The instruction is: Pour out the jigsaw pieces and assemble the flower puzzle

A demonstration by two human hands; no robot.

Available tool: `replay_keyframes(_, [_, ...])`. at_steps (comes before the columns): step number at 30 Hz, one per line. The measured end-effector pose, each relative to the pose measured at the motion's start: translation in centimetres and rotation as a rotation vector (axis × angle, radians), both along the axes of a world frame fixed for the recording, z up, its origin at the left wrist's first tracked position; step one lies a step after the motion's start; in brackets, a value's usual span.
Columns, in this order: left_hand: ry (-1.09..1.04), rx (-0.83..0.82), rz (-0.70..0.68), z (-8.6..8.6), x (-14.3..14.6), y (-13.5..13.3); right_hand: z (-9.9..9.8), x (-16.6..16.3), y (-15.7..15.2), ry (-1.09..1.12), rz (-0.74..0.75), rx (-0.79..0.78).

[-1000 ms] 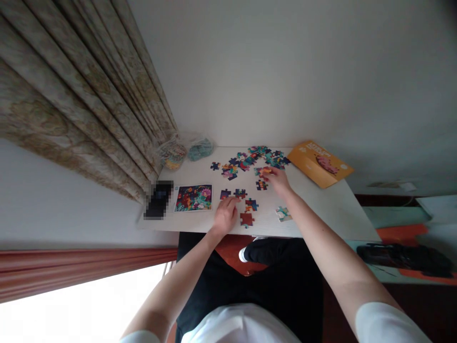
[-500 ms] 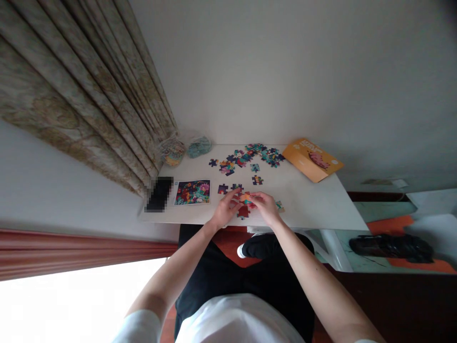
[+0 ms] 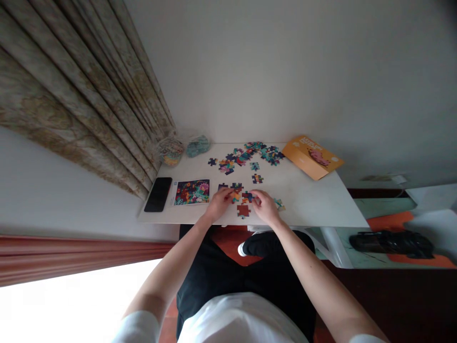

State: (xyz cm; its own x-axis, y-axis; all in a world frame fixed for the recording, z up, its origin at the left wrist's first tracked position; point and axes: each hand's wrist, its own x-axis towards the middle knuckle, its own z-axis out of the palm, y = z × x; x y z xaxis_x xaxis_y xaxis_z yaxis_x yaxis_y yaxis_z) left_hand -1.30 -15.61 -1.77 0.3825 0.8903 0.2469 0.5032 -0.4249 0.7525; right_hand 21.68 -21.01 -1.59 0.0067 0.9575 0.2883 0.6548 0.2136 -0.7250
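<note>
My left hand (image 3: 220, 203) is closed, its fingertips on an orange puzzle piece (image 3: 234, 196) at the table's front part. Opposite it, the pinched fingers of my right hand (image 3: 264, 206) hold the edge of a dark puzzle piece (image 3: 247, 196). A narrow gap seems to lie between these two pieces. Just below them rests a red-brown puzzle piece (image 3: 243, 211). Above the orange one sits another dark piece (image 3: 236, 186). My left fingers partly cover a purple piece (image 3: 223, 186). Right of my right hand, a pale teal piece (image 3: 279, 204) is partly hidden.
A heap of loose puzzle pieces (image 3: 246, 155) lies at the back of the white table (image 3: 307, 205). The picture card (image 3: 192, 192) and a phone (image 3: 158, 194) are at left. Clear bags (image 3: 171, 151) stand behind them. An orange box (image 3: 312, 157) sits back right.
My hands have moved apart. The orange piece, earlier between both hands, is now at my left fingertips, and the dark piece shows at my right fingers. The red-brown piece is more exposed.
</note>
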Motion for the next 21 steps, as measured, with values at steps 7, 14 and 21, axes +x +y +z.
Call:
replay_keyframes(7, [0.185,0.153,-0.072,0.0,-0.9,0.0,0.1,0.8,0.6,-0.109,0.126,-0.119])
replay_keyframes(14, [0.313,0.192,-0.171,-0.1,-1.3,0.4,0.3,1.2,1.9,-0.058,0.173,-0.217])
replay_keyframes(21, [0.264,0.224,-0.229,-0.1,-0.8,0.2,0.5,1.2,2.2,-0.061,0.242,-0.109])
